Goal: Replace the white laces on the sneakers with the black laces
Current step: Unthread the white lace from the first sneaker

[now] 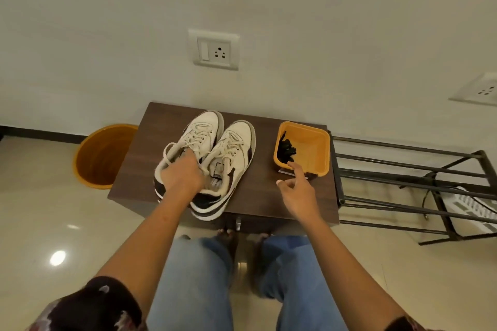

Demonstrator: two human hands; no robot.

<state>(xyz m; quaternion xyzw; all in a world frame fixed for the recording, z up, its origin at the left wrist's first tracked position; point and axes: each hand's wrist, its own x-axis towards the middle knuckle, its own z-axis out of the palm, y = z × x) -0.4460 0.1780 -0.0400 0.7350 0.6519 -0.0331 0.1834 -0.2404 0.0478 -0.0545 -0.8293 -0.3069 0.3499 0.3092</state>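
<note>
two sneakers lie side by side on the left half of the dark wooden table, long axes running near to far and leaning slightly right, toes pointing at the far wall, heels at the near edge; both carry white laces; the left hand rests on the left sneaker's opening, fingers curled into it, though whether they grip anything cannot be told; the right hand hovers loosely open and empty, index finger extended toward the orange tub at right, which holds the black laces.
</note>
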